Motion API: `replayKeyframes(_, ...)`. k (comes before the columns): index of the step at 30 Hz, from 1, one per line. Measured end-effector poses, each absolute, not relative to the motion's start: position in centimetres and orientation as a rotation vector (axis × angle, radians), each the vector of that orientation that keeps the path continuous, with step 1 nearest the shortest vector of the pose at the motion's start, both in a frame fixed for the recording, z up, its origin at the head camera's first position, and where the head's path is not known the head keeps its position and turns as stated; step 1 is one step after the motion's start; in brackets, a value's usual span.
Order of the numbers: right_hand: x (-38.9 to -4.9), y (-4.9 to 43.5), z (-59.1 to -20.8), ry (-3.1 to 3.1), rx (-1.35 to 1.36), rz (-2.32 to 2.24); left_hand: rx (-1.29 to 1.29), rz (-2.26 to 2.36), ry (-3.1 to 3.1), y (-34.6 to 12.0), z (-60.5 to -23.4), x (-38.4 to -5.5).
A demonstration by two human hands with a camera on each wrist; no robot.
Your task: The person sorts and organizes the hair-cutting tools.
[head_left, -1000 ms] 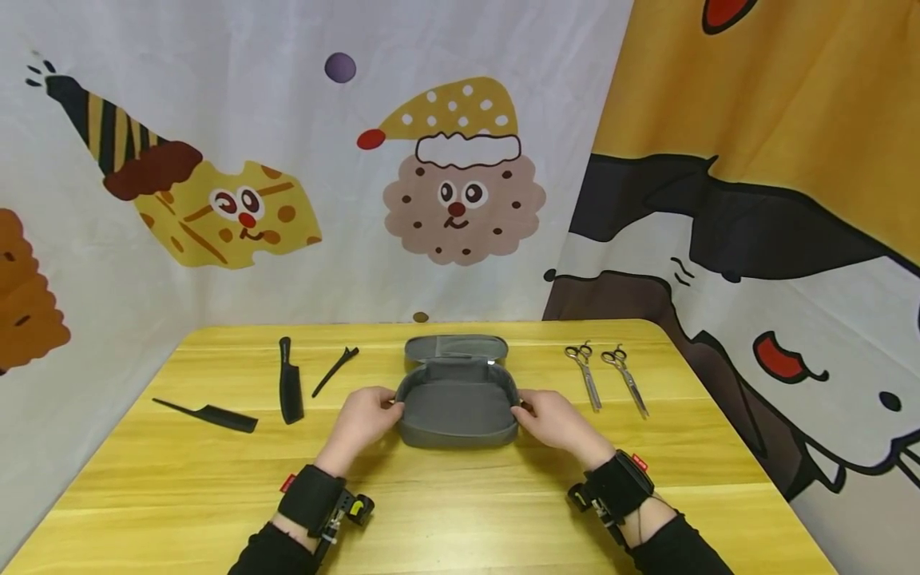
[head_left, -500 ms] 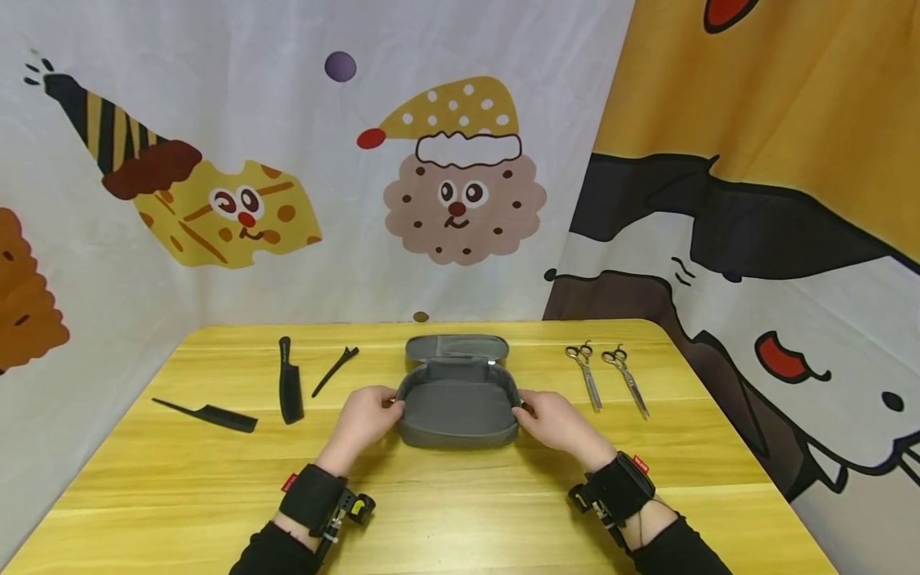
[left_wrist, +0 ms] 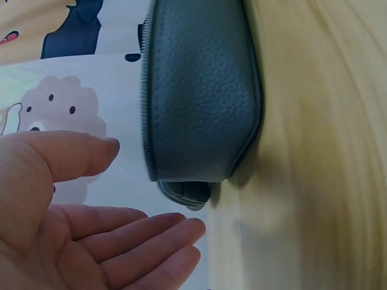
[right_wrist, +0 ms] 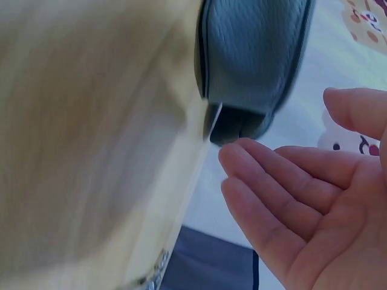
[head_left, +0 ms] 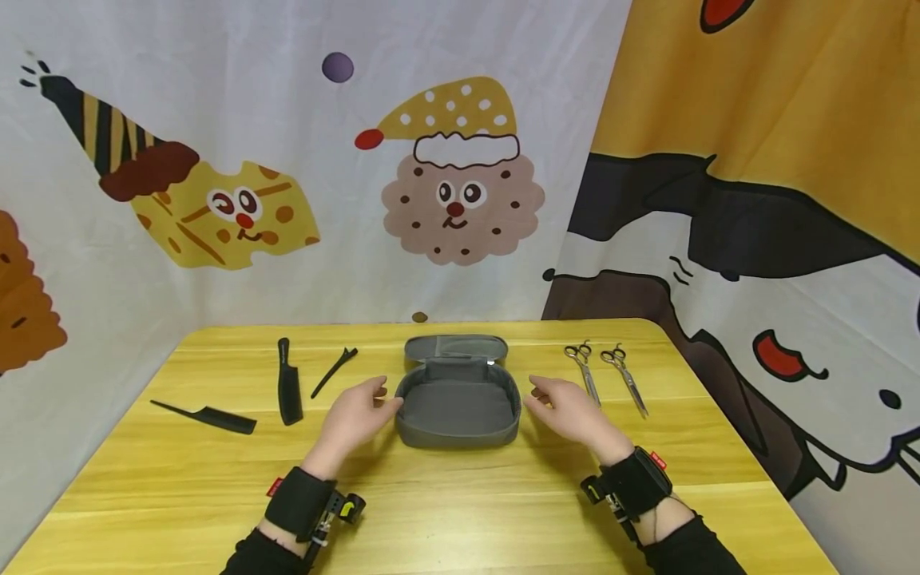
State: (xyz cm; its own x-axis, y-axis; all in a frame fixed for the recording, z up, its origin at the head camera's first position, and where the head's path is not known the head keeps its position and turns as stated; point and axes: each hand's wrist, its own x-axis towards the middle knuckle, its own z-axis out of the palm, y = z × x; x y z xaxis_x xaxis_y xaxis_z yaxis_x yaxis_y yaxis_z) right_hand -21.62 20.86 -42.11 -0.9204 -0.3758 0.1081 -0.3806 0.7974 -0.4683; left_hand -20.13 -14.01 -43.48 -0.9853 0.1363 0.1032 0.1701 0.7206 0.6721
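A grey zippered case (head_left: 457, 435) lies unzipped in the middle of the table, its lid (head_left: 470, 346) folded back behind it. In the left wrist view the case's textured side (left_wrist: 202, 90) and its zip teeth show close up. My left hand (head_left: 357, 417) is just off the case's left side, thumb and fingers spread apart with nothing between them. Off the opposite side my right hand (head_left: 571, 409) also has its fingers extended, holding nothing. The right wrist view shows that palm (right_wrist: 326, 205) beside the case's end (right_wrist: 251, 54).
On the left lie a rat-tail comb (head_left: 219, 418), a wider handled comb (head_left: 290, 391) and a black hair clip (head_left: 335, 372). Two pairs of hairdressing scissors (head_left: 625, 378) lie on the right, one pair (head_left: 584, 369) partly behind my right hand. A printed curtain (head_left: 345, 239) hangs behind the table.
Both hands have let go of the case's sides and moved outward, the left to the left and the right to the right. The case stays where it was.
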Motion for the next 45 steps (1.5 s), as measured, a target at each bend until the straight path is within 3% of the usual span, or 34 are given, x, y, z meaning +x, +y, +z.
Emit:
replayKeyframes(12,-22.3,23.8,-41.2,-2.925,0.515,0.679,-0.475,-1.012,-2.819,-14.5,-42.8,-19.9)
replayKeyframes(45,-24.3,28.8,-42.0,-2.992,0.219,0.615,-0.734,-0.605,-2.719,-13.4,-42.5,-19.2)
